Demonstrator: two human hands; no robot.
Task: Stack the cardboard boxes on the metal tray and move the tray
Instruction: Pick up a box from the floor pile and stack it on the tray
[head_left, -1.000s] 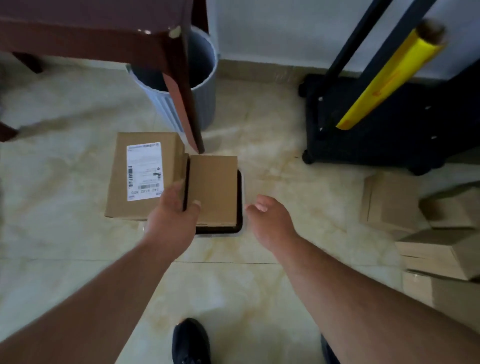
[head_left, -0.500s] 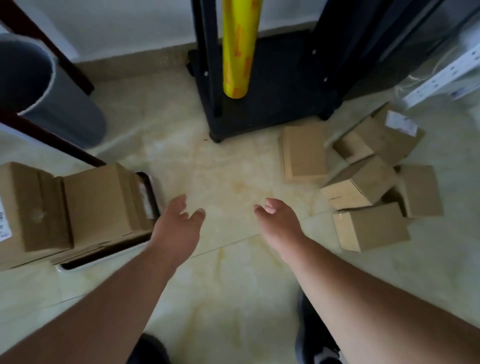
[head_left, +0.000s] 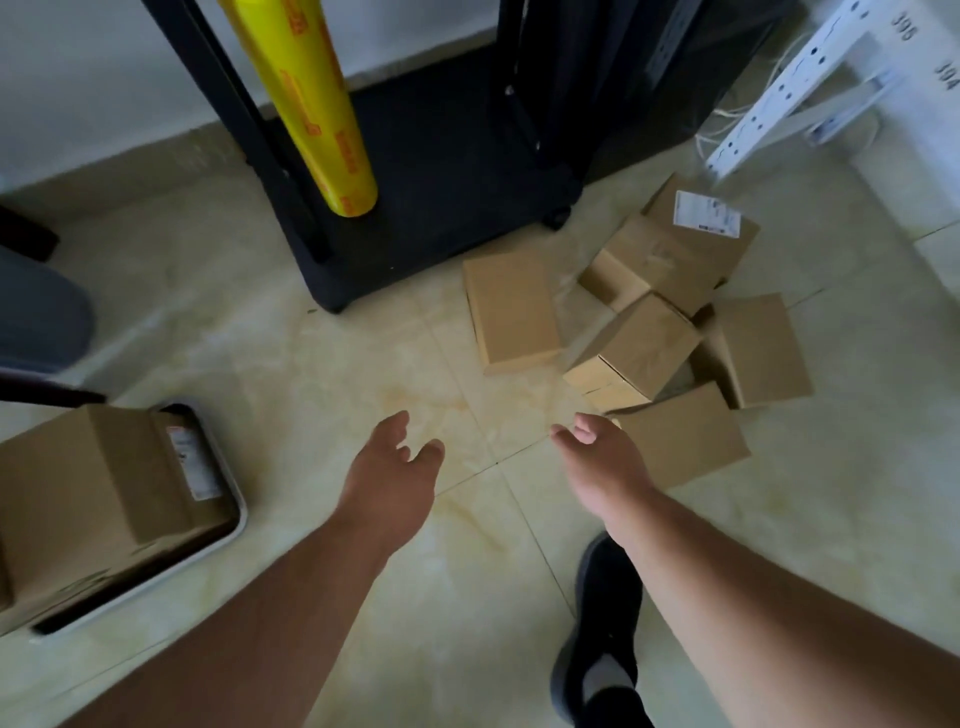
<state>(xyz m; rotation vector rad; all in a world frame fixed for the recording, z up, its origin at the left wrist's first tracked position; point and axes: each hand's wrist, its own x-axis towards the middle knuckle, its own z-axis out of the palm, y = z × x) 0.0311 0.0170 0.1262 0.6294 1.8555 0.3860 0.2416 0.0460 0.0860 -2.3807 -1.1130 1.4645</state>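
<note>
Fetching step: left hand (head_left: 387, 475) and right hand (head_left: 605, 460), fingers released and empty, face brown cardboard boxes (head_left: 680, 439) at right; next, grasp one for the rimmed metal tray (head_left: 228, 486) at lower left.

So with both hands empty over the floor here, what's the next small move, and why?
Probably reach the right hand onto the nearest loose box just beyond it. Both it and the left hand are open and hold nothing, the metal tray already carries boxes, and more boxes lie in the pile.
</note>
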